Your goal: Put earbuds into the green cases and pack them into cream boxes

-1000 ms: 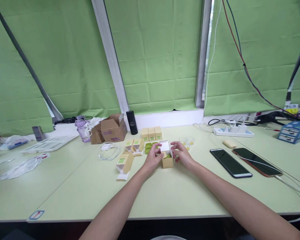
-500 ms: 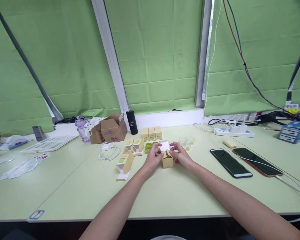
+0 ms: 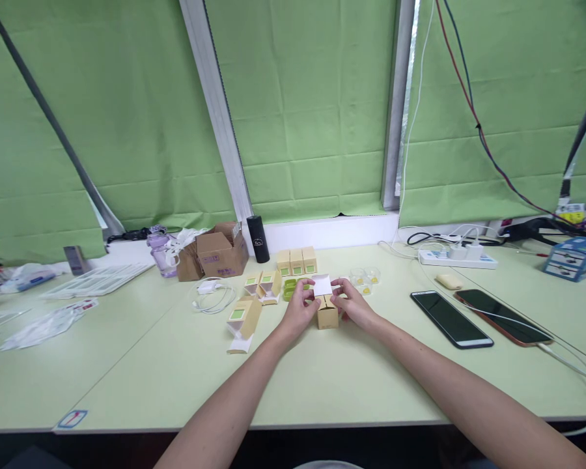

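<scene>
- Our left hand (image 3: 297,311) and right hand (image 3: 354,306) meet around a small tan box (image 3: 327,314) standing upright on the table (image 3: 293,384), fingers pinched on either side of it near the top.
- The box's white lid flap (image 3: 322,284) stands open, tilted away from us, with our fingertips at its edges (whether anything sits inside, we cannot tell).
- We judge the box light and thin-walled: card that dents easily, so it is best held by its side walls low down, and the flap by its crease.
- Just left lies an open box (image 3: 244,319) on its side, and beyond it two more open ones (image 3: 264,285).
- Behind stand three shut boxes (image 3: 296,260) in a row.
- To the right, well apart, lie two phones (image 3: 473,316).
</scene>
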Demonstrator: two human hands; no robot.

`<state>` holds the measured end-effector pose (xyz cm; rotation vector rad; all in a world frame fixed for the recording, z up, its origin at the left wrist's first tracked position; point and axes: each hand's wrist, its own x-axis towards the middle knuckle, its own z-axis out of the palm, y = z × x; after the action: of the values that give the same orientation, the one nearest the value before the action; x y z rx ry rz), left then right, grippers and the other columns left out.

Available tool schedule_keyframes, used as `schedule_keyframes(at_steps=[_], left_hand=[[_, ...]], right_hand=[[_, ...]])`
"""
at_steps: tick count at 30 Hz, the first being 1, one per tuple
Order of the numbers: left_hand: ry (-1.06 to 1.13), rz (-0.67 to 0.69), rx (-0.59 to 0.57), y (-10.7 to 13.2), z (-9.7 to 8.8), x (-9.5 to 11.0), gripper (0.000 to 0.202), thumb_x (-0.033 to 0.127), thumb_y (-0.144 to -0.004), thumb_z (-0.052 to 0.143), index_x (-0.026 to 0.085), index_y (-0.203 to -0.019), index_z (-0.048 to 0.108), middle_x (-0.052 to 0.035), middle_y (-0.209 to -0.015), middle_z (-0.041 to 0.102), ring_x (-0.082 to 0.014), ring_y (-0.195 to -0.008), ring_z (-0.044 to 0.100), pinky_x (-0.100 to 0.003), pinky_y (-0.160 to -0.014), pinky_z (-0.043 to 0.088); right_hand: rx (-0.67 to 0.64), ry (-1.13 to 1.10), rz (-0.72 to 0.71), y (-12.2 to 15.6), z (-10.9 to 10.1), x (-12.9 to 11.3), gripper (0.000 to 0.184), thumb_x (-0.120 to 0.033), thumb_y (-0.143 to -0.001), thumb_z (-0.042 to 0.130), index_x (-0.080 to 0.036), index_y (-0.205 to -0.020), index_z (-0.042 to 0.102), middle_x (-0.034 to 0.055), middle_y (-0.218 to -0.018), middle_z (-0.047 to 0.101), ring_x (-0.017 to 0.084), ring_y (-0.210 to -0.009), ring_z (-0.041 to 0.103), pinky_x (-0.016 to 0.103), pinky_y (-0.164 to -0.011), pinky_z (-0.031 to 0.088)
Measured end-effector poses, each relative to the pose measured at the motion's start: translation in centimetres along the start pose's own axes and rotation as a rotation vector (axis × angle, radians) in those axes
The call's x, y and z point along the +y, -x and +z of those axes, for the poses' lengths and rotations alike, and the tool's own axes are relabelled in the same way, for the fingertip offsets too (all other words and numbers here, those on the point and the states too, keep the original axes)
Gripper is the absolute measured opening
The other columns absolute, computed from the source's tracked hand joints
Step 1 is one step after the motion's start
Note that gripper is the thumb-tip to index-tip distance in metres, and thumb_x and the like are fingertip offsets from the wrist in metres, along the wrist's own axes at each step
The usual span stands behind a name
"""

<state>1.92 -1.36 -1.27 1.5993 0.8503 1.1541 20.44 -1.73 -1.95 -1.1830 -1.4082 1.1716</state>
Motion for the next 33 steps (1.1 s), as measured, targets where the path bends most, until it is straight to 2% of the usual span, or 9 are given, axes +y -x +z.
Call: schedule_keyframes(at_steps=[9, 14, 23, 27, 33], left_hand=[[-0.002, 0.005, 0.019, -0.16, -0.07, -0.25, 0.052, 0.032, -0.082, 0.074, 0.026, -0.118, 0.038, -0.0034, -0.098, 0.072, -0.0188, -0.087, 0.066, -0.033, -0.083, 0.047], [-0.036, 0.017, 0.003, -0.17, -0.09, -0.25, 0.037, 0.033, -0.084, 0.072, 0.023, -0.11, 0.048, -0.0056, -0.101, 0.071, -0.0201, -0.093, 0.065, -0.033, -0.083, 0.048], [-0.069, 0.051, 0.04, -0.29, 0.03, 0.01, 0.023, 0.028, -0.082, 0.072, 0.022, -0.096, 0.055, -0.0021, -0.093, 0.064, -0.0183, -0.09, 0.062, -0.027, -0.076, 0.046], [-0.081, 0.052, 0.036, -0.28, 0.07, 0.16, 0.022, 0.03, -0.083, 0.072, 0.021, -0.094, 0.055, -0.0021, -0.094, 0.063, -0.0183, -0.09, 0.062, -0.028, -0.077, 0.046], [-0.081, 0.055, 0.043, -0.31, 0.05, -0.02, 0.023, 0.031, -0.082, 0.073, 0.021, -0.093, 0.056, -0.0014, -0.092, 0.063, -0.018, -0.089, 0.063, -0.028, -0.079, 0.046]], right_hand=[[0.008, 0.006, -0.013, -0.21, -0.02, 0.37, 0.041, -0.035, -0.08, 0.064, -0.028, -0.117, 0.051, -0.0003, -0.102, 0.054, 0.012, -0.061, 0.058, 0.021, -0.04, 0.038], [0.026, 0.0, -0.031, -0.28, 0.0, 0.43, 0.042, -0.037, -0.077, 0.065, -0.028, -0.116, 0.051, -0.0008, -0.101, 0.053, 0.011, -0.06, 0.056, 0.02, -0.039, 0.036], [0.053, 0.007, -0.114, -0.34, -0.05, 0.69, 0.042, -0.039, -0.075, 0.066, -0.026, -0.114, 0.056, 0.0, -0.098, 0.057, 0.013, -0.062, 0.055, 0.022, -0.043, 0.036], [0.1, 0.014, -0.205, -0.3, -0.14, 0.72, 0.038, -0.036, -0.075, 0.065, -0.024, -0.111, 0.059, 0.002, -0.1, 0.06, 0.014, -0.066, 0.055, 0.024, -0.049, 0.039], [0.164, 0.076, -0.405, 0.21, -0.46, 0.22, 0.023, -0.036, -0.087, 0.058, -0.022, -0.104, 0.065, 0.0055, -0.101, 0.065, 0.018, -0.078, 0.057, 0.025, -0.054, 0.042]])
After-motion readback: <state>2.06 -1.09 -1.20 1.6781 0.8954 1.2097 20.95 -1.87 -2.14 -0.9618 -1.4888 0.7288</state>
